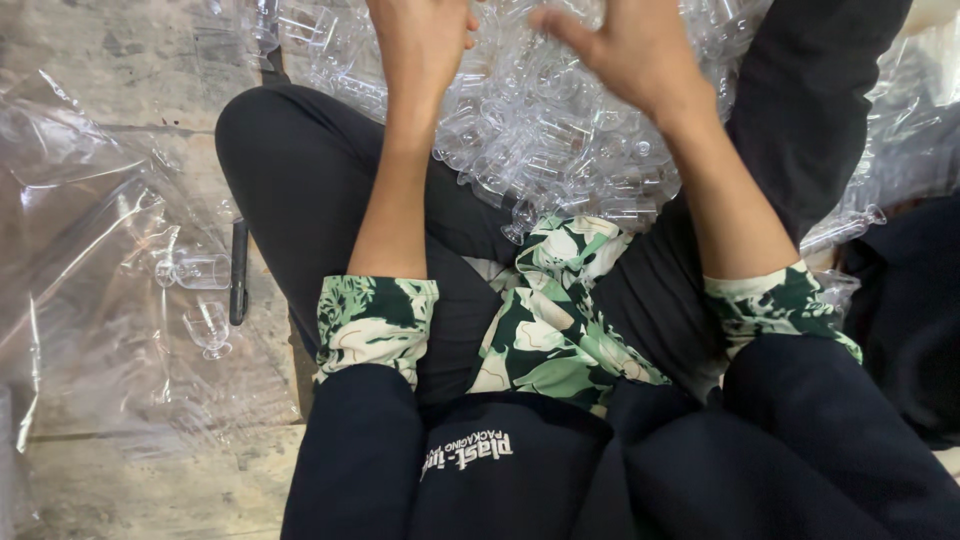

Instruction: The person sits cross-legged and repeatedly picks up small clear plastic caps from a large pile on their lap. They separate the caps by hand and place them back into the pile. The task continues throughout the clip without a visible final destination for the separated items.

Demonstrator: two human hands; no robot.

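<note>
- Head view, looking down on a seated person with crossed legs in black trousers (300, 180), on a worn wooden floor (130, 60).
- Left hand (420, 40) raised at the top edge of the frame, over a heap of clear plastic cups (540, 130). Its fingers are cut off by the frame edge; cannot tell whether they are apart or closed on anything.
- Right hand (625, 50) just beside the left, also above the heap. Fingers (560, 25) spread and slightly curled, thumb out, nothing seen between them.
- The heap lies between the knees and runs up and out of frame; pieces look like small stemmed cups, though the glare makes single shapes hard to sort.
- Both forearms bare; green and cream leaf-print sleeves (375, 320) pushed back under dark outer sleeves (350, 450).
- Same leaf-print cloth (555, 310) shows in the lap below the heap.
- Left of the knee: a crumpled clear plastic sheet (90, 230) on the floor, with one small clear stemmed cup (208, 328) upright and another clear cup (195, 270) on its side near it.
- A thin dark strip (238, 270) lies along the leg, just beside those two cups.
- More clear plastic (900, 130) at the right edge.
</note>
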